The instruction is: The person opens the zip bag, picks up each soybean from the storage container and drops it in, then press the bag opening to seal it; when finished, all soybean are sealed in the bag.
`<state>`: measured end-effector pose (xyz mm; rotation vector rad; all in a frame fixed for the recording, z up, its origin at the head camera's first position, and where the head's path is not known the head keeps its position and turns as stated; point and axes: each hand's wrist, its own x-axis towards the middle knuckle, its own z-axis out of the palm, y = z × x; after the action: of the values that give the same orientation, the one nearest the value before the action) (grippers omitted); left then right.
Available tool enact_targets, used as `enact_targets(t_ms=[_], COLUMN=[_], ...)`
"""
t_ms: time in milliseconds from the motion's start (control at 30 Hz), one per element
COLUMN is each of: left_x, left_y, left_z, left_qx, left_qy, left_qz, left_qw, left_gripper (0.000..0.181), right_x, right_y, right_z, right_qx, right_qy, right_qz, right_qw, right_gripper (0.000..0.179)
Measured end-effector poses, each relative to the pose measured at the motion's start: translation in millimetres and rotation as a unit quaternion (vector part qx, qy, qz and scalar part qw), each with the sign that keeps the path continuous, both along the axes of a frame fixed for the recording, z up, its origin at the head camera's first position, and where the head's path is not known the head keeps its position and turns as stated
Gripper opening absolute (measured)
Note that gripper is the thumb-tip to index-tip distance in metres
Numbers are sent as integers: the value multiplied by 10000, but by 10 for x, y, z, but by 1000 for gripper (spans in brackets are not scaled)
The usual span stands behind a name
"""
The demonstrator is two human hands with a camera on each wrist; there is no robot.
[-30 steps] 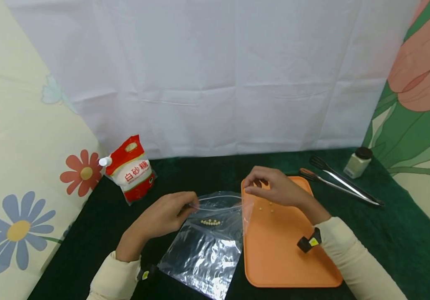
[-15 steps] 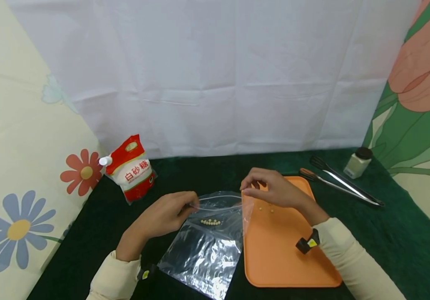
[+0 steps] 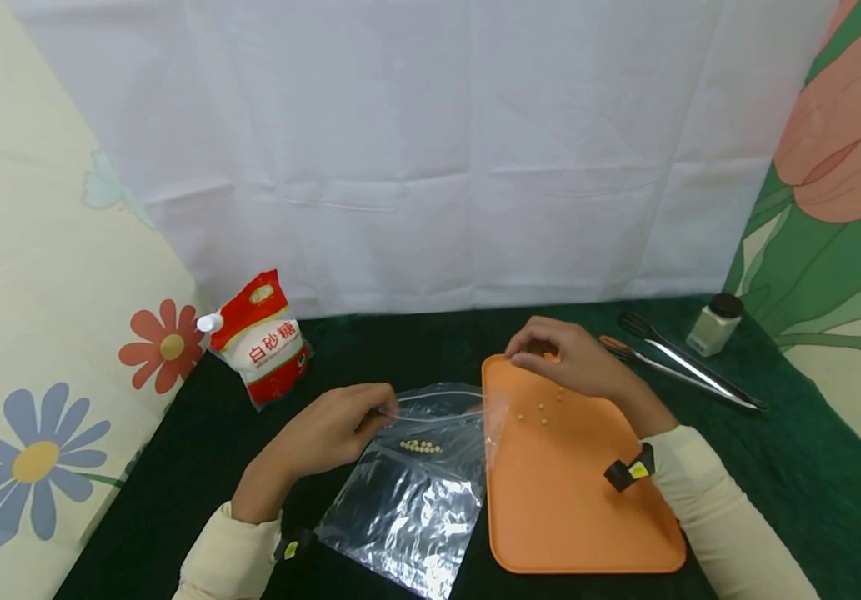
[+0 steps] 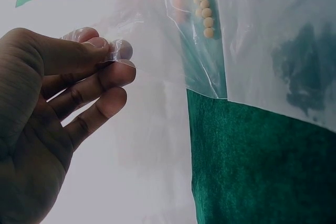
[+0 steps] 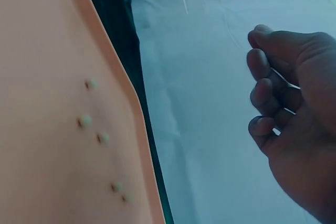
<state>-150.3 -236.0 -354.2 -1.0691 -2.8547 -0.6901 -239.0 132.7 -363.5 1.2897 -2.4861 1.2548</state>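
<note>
A clear zip bag [image 3: 422, 508] lies left of the tray, its mouth at the far end and its right corner overlapping the tray's edge. My left hand [image 3: 336, 429] pinches the left corner of the mouth between thumb and fingers; in the left wrist view the film shows between the fingertips [image 4: 125, 72]. Inside the bag rests a row of small pale-yellow round beads [image 3: 420, 447]. Over the far end of the orange tray [image 3: 573, 508] hovers my right hand [image 3: 568, 358], fingers loosely bent, with nothing seen between them. Several loose beads [image 5: 85, 121] lie on the tray below it.
At the back left stands a red and white sugar pouch [image 3: 268, 342] with a white cap. Metal tongs [image 3: 688, 362] lie behind and right of the tray, near a small dark-lidded jar [image 3: 715, 325]. A white cloth [image 3: 438, 167] hangs behind the green-covered table.
My right hand first edges left near the bag's mouth, then moves right and farther back over the tray, uncovering more beads. The left hand keeps its place at the bag.
</note>
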Motion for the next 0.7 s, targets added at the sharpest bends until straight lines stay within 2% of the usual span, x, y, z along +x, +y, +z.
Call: enact_targets(t_ms=[167, 300, 467, 567, 700], left_x=[-4, -6, -7, -4, 1], left_y=[-1, -2, 0, -2, -2], left_z=[10, 12, 5, 1, -5], left_qx=[23, 23, 8, -3, 5], left_qy=[14, 26, 42, 39, 58], left_qz=[-14, -14, 31, 39, 7], left_qw=[10000, 10000, 10000, 10000, 10000], left_gripper=[18, 19, 18, 15, 14], right_x=[-79, -145, -209, -239, -285], right_y=[245, 415, 547, 590, 619], right_z=[-9, -57, -137, -207, -317], right_qx=[507, 871, 1053, 1338, 1716], right_qy=[-375, -680, -1137, -1314, -1200], right_qz=[-390, -555, -580, -577, -403], right_qw=[9973, 9923, 9862, 9806, 9770], right_gripper=[19, 23, 20, 17, 11])
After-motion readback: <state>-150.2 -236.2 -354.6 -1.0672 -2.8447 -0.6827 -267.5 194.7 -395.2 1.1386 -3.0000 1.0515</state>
